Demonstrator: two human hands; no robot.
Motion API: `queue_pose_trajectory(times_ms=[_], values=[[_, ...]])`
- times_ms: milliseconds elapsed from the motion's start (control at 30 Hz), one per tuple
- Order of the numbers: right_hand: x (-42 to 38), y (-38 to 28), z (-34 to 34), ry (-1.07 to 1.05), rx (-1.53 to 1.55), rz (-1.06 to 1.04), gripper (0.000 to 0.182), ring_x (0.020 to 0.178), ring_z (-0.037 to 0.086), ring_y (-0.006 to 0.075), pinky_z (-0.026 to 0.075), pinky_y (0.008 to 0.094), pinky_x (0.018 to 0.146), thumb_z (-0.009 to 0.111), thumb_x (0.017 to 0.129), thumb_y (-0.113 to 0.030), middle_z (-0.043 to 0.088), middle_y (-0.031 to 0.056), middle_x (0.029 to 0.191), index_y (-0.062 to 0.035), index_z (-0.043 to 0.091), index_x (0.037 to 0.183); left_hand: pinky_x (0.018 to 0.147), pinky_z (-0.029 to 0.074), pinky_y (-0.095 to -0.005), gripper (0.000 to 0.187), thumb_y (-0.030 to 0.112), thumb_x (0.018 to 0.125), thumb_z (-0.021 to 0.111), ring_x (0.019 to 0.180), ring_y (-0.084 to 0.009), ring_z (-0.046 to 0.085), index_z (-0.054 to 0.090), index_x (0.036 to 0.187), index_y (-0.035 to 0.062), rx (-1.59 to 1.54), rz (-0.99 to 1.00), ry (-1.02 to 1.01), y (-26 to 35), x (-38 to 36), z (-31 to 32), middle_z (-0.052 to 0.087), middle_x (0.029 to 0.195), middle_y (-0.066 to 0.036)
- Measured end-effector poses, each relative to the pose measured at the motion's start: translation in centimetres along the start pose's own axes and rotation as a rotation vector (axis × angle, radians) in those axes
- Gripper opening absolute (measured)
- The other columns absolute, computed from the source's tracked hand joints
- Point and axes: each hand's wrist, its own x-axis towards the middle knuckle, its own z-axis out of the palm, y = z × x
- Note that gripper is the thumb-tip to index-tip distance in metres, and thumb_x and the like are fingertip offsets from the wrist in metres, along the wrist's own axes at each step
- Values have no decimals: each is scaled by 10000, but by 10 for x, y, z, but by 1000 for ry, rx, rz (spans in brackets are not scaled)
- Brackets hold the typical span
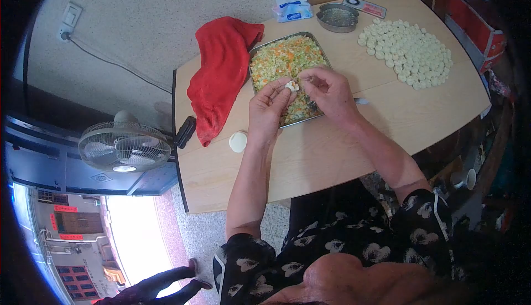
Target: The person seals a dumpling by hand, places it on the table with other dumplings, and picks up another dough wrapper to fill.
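My left hand (269,106) pinches a small dumpling (292,86) in thumb and fingers, with orange and pale filling showing at its top. Close on its right is my right hand (329,92), fingers curled in and apart from the dumpling. Whether anything sits in those fingers is hidden. Both hands are above a metal tray (321,42) of chopped green, white and orange vegetable filling (285,56). A light flat handle (361,101) pokes out beneath my right wrist. Beside my left forearm lies a pale round disc (238,141), possibly dough wrappers.
Many small white dumplings (406,53) cover the table's (398,122) right side. A red cloth (218,78) lies left, near a black object (185,132). At the back are a round metal container (337,18), a flat box (365,7) and tissues (291,6). A fan (124,144) stands left.
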Motion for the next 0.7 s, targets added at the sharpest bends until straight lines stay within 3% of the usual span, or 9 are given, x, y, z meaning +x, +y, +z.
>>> queue_pose_trajectory(times_ms=[67,167,367,467,700], values=[[-1,-6,-2,-112,169,218,117,667,608,75,514,246,606,629,886,-44,625,18,758,22,637,983,865,545,-246,285,2,950,566,962,-130,649,582,1233,-29,-10,15,-8,-2,1,-1,655,1097,-101],[-2,-1,0,-125,201,253,101,651,605,66,505,231,580,620,898,-42,634,20,773,25,636,972,862,540,-247,280,3,946,573,953,-132,652,590,1224,-28,14,18,-8,-2,0,0,661,1078,-96],[-2,-1,1,-125,166,238,71,653,605,68,501,236,583,613,901,-37,642,21,749,18,633,941,846,535,-259,287,6,946,576,945,-138,654,591,1231,-29,69,30,-43,-5,0,-1,667,1086,-89],[-2,0,0,-147,80,179,49,714,606,54,511,213,616,618,905,5,639,8,816,13,631,951,847,533,-257,286,16,950,576,938,-133,652,593,1231,-30,67,48,-58,-4,-1,0,668,1086,-88],[1,-2,-2,-170,6,92,163,718,590,48,491,214,622,623,890,10,634,-7,816,11,642,1051,834,539,-251,282,35,953,583,922,-119,651,608,1223,-41,195,42,-41,2,-4,2,679,1071,-87]])
